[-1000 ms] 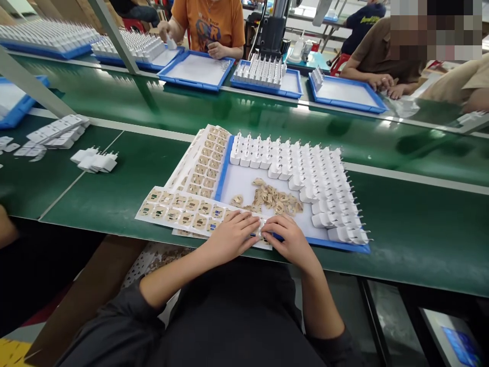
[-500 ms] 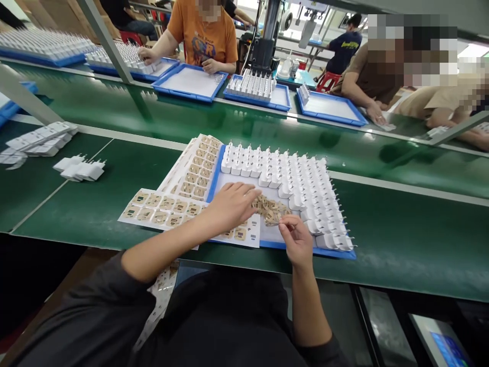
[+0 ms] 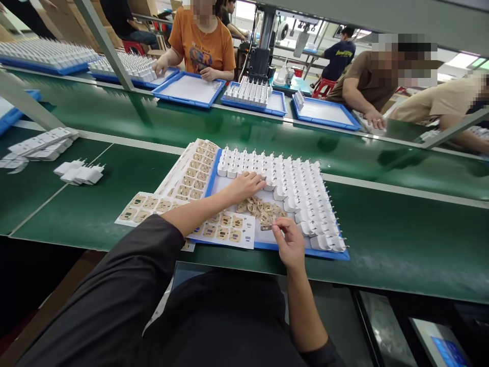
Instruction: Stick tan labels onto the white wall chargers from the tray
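My left hand point(image 3: 246, 186) reaches over the blue tray point(image 3: 214, 173), its fingers curled down onto a white plug adapter at the inner edge of the rows; the hand mostly hides that adapter. Rows of white plug adapters point(image 3: 305, 196), pins pointing away, fill the tray's back and right side. My right hand point(image 3: 289, 242) is low over the tray's front, thumb and forefinger pinched on a small tan die-cut piece point(image 3: 266, 227). Just beyond those fingertips lies a loose pile of tan die-cut pieces point(image 3: 262, 208). Under my left forearm, a sheet of tan pieces point(image 3: 225, 230) overlaps the tray's front-left corner.
More sheets of tan pieces point(image 3: 193, 176) lie along the tray's left side. Several loose white adapters point(image 3: 80, 172) and white strips point(image 3: 44, 141) are farther left on the green bench point(image 3: 401, 229). Across the raised divider, co-workers sit behind blue trays point(image 3: 189, 90). A slanted metal post point(image 3: 103, 46) stands left.
My left hand has moved away from the tan pile, forward to the adapter rows, and its fingers have curled. My right hand stays pinched near the pile. The view has shifted slightly.
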### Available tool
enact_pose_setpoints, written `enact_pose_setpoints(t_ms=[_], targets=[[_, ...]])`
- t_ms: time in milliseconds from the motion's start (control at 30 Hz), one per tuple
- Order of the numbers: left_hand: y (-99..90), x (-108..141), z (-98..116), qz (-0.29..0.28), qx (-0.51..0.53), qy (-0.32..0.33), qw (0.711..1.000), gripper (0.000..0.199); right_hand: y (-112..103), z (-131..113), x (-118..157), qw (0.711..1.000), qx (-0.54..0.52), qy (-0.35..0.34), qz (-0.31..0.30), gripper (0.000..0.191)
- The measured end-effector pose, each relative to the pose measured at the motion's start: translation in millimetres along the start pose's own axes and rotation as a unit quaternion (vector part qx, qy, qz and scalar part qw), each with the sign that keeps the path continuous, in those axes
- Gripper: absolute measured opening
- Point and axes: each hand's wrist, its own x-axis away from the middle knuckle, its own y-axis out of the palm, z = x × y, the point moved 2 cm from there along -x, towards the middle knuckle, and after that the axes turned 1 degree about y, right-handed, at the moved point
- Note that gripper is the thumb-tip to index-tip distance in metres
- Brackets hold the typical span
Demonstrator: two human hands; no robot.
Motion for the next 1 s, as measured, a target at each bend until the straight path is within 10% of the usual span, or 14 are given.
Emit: enact_pose_setpoints(t_ms=[133, 333, 433, 600, 767, 1000], targets=[[-20.9, 22, 5, 0.068, 0.218, -0.125, 0.966, 0.039, -1, 5, 1, 0.999, -0.010, 0.028, 0.023, 0.018], [-40.8, 93, 44, 0.122, 0.595, -0.209, 0.766, 0.050, 3, -6, -2, 0.994, -0.086, 0.062, 0.015, 0.019], [-30.3, 118, 64, 0.171, 0.628, -0.248, 0.718, 0.049, 14, -26, -1, 0.986, -0.153, 0.056, -0.032, 0.017], [-11.7, 134, 83, 0.220, 0.596, -0.266, 0.725, 0.050, 37, -54, 2, 0.966, -0.232, 0.053, -0.098, 0.012], [-19.0, 140, 89, 0.208, 0.504, -0.212, 0.811, 0.047, 46, -49, 3, 0.939, -0.310, 0.080, -0.129, 0.019], [-19.4, 146, 86, 0.196, 0.501, -0.203, 0.818, 0.090, 58, -52, 9, 0.861, -0.434, 0.104, -0.242, 0.027]])
